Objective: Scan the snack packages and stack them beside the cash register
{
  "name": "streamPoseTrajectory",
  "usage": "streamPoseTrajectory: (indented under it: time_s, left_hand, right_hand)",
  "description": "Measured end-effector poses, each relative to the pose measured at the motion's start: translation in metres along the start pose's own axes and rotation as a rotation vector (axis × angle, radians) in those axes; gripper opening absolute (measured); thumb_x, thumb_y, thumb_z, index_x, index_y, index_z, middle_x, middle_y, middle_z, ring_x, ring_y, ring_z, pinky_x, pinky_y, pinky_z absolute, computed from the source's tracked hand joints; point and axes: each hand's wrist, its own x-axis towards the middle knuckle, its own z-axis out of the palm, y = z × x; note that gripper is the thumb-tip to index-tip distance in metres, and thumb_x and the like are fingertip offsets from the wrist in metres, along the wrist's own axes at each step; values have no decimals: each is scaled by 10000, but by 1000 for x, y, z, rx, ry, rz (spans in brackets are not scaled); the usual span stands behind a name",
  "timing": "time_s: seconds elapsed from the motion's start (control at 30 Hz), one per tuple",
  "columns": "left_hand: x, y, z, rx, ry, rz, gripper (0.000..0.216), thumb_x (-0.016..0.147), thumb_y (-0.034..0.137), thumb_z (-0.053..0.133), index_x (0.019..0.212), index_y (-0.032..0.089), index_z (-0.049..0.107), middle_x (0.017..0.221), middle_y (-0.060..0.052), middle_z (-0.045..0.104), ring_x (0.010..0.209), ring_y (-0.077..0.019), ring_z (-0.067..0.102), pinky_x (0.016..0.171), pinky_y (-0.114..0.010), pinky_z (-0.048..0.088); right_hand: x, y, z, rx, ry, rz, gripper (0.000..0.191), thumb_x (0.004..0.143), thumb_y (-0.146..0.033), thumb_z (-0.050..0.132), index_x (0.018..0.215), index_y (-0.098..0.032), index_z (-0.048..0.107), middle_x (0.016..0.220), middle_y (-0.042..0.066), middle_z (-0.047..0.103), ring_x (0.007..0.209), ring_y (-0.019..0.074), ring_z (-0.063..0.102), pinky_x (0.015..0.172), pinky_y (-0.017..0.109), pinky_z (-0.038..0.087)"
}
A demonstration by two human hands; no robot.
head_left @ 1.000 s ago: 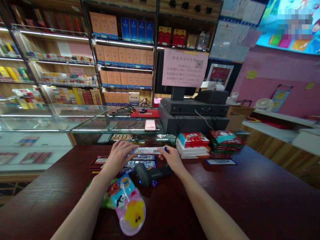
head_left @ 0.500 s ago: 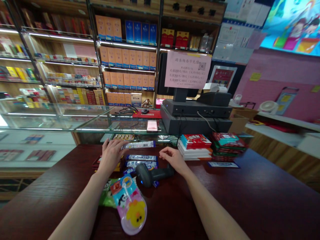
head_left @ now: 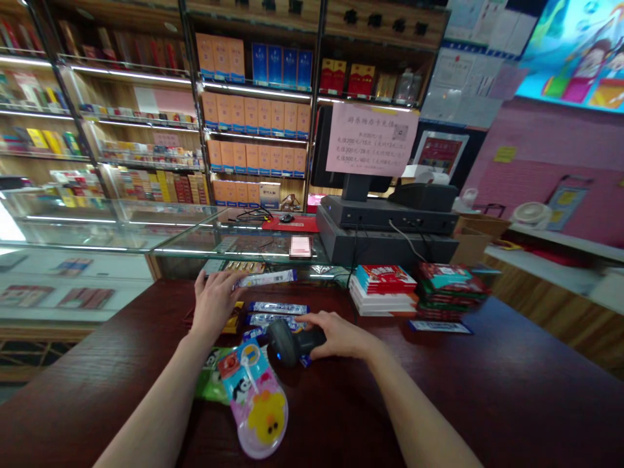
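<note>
My left hand (head_left: pixel 214 303) pinches one end of a slim white and blue wrapped bar (head_left: pixel 271 278), raised over the counter's back edge. My right hand (head_left: pixel 340 335) curls round the handle of a dark barcode scanner (head_left: pixel 285 342), whose head points left with a small blue light on. Similar blue and silver wrapped bars (head_left: pixel 279 308) lie just behind the scanner, partly under it. In front, a clear pack with a yellow chick face (head_left: pixel 266 416) overlaps a green packet (head_left: pixel 213 383). Yellow and dark red packs (head_left: pixel 236 320) show partly behind my left hand.
Red and white boxes (head_left: pixel 383 289) are stacked at the right, beside a pile of dark green and red packs (head_left: pixel 451 292). Another wrapped bar (head_left: pixel 441 327) lies before them. Behind stand a glass display case (head_left: pixel 234 247) and a monitor with a pink notice (head_left: pixel 371 140).
My right hand has come down and left onto the scanner's handle, from above it. My left hand still holds the wrapped bar, now tilted slightly more.
</note>
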Motion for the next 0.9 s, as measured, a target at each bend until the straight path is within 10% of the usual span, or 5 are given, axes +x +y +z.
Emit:
streamPoseTrajectory:
  time_s: [0.47, 0.9]
  left_hand:
    - [0, 1, -1, 36, 32, -22, 272, 923, 283, 594, 1177, 270, 693, 1131, -75, 729, 1136, -292, 607, 1180, -599, 187]
    - [0, 2, -6, 57, 81, -3, 283, 925, 274, 588, 1191, 282, 683, 1119, -65, 722, 1130, -292, 593, 1184, -610, 162]
  right_hand:
    - [-3, -14, -4, 65, 282, -165, 571, 723, -184, 674, 1285, -281, 634, 1228, 17, 708, 1090, 240, 669, 990, 352, 469]
    - [1, -7, -2, 108, 495, -242, 719, 781, -159, 653, 1456, -326, 465, 1363, 19, 630, 1200, 221, 614, 1043, 399, 462]
